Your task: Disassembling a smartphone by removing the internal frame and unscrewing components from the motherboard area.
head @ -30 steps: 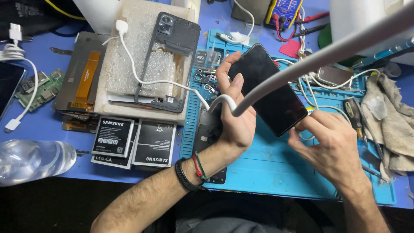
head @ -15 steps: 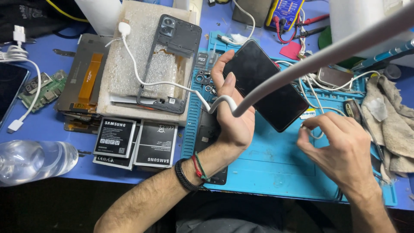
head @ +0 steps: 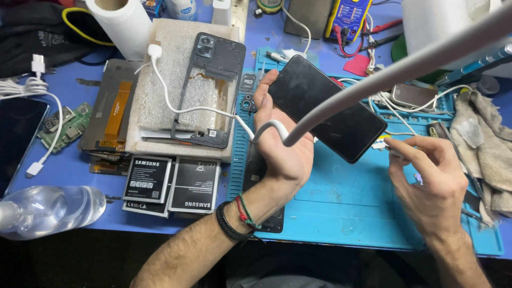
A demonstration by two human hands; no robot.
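nearest, the right hand (head: 434, 178) pinches a small white cable end just beside the phone (head: 328, 106), not yet plugged in. beyond it, the left hand (head: 285, 144) cradles that dark phone, fingers half curled, above the blue mat (head: 346, 208). farther back, a bare phone frame (head: 210, 90) lies on foam.

Phone (head: 326, 109) is showing a plain glossy black face. Mat (head: 352, 205) is reading solid cyan-blue, surface (head: 69, 181) a duller blue. Cable (head: 186, 109) is running white, same as the paper roll (head: 120, 24). Phone frame (head: 210, 88) is looking dark grey on a speckled off-white foam pad (head: 160, 80). Two batteries (head: 170, 184) are showing black with white print. Wristbands (head: 237, 218) are showing black, plus red and green cords. Meter (head: 349, 16) is showing blue and yellow. Rag (head: 488, 144) is looking dirty beige.
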